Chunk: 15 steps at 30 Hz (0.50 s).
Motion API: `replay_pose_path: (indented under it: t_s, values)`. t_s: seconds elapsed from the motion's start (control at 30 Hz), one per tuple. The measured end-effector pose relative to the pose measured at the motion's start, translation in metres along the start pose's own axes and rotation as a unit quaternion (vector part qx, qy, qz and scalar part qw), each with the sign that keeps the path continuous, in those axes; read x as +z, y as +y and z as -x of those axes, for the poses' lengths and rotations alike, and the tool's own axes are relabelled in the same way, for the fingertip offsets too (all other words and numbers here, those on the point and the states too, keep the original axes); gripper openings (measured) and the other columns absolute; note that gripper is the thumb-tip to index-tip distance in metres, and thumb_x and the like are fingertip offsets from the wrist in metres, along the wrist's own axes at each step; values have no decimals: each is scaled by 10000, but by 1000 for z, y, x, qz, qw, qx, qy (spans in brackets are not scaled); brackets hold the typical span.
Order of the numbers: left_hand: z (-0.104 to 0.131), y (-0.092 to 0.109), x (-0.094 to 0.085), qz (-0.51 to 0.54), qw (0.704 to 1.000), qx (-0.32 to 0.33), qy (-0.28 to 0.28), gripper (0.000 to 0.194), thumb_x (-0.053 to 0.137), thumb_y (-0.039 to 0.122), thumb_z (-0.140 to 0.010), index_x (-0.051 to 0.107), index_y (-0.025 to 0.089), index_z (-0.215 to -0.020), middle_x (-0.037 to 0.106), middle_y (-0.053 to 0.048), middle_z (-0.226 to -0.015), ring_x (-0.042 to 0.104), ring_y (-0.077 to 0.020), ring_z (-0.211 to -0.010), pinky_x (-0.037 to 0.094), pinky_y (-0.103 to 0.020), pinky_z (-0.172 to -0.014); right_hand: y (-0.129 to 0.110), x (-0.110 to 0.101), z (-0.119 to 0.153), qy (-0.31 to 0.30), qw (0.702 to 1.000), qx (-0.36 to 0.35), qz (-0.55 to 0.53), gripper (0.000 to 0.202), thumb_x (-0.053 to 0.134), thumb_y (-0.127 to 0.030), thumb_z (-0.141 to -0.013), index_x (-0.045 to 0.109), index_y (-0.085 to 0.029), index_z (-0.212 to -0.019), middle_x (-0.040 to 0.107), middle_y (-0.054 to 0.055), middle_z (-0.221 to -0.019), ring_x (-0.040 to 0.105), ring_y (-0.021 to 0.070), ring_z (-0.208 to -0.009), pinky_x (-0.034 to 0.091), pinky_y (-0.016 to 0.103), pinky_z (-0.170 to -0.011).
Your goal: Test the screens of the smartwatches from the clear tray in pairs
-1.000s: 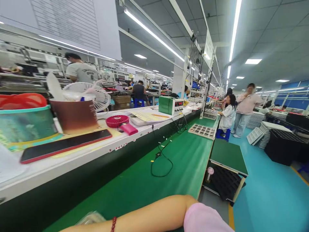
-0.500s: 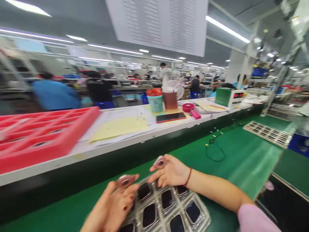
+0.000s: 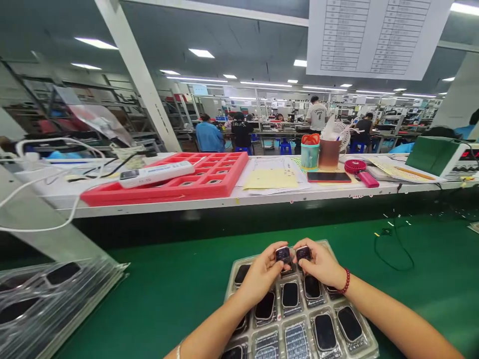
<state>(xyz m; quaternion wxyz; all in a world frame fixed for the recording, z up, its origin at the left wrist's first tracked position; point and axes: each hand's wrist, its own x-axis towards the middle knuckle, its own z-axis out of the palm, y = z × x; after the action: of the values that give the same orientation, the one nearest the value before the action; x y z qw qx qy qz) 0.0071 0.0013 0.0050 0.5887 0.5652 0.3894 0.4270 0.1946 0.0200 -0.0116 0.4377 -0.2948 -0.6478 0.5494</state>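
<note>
My left hand (image 3: 262, 274) pinches a smartwatch body (image 3: 283, 255) between thumb and fingers, its dark screen facing me. A second smartwatch body (image 3: 303, 253) is gripped by my right hand (image 3: 325, 265), also screen side towards me. The two watches are close side by side over the far part of a clear plastic tray (image 3: 308, 321). Dark-screened watch bodies such as this one (image 3: 325, 331) lie in many of its compartments. Two near compartments hold no watch and show their ribbed bottoms. My hands hide part of the tray's far row.
Stacked clear trays (image 3: 75, 304) with watches stand at left on the green mat (image 3: 168, 284). Along the white shelf (image 3: 269, 197) are a red foam tray (image 3: 220, 187), a white handheld device (image 3: 157, 173), papers, a phone (image 3: 329, 177), cups and a pink fan (image 3: 361, 172). A black cable (image 3: 396, 249) lies right.
The view has swung left. My hands have come closer together, and both watches have been turned from their pinkish backs to their dark screens.
</note>
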Motion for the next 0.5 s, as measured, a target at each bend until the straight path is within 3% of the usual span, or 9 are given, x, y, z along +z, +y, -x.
replay_pose_path:
  t_s: [0.17, 0.5]
  values:
    - [0, -1, -1, -16, 1000, 0, -1, 518, 629, 288, -720, 478, 120, -1185, 629, -108, -966, 624, -189, -781, 424, -223, -572, -4, 1, 3, -19, 999, -15, 29, 308, 537, -90, -732, 519, -163, -1030, 607, 30, -869, 566, 141, -739, 437, 222, -571]
    - [3, 4, 1, -13, 1000, -13, 9, 566, 659, 317, -714, 491, 118, -1217, 634, -115, -977, 631, -198, -776, 424, -230, -573, -9, 2, 4, -16, 999, -5, 32, 266, 526, -104, -770, 510, -170, -1027, 600, 31, -879, 545, 131, -694, 436, 223, -561]
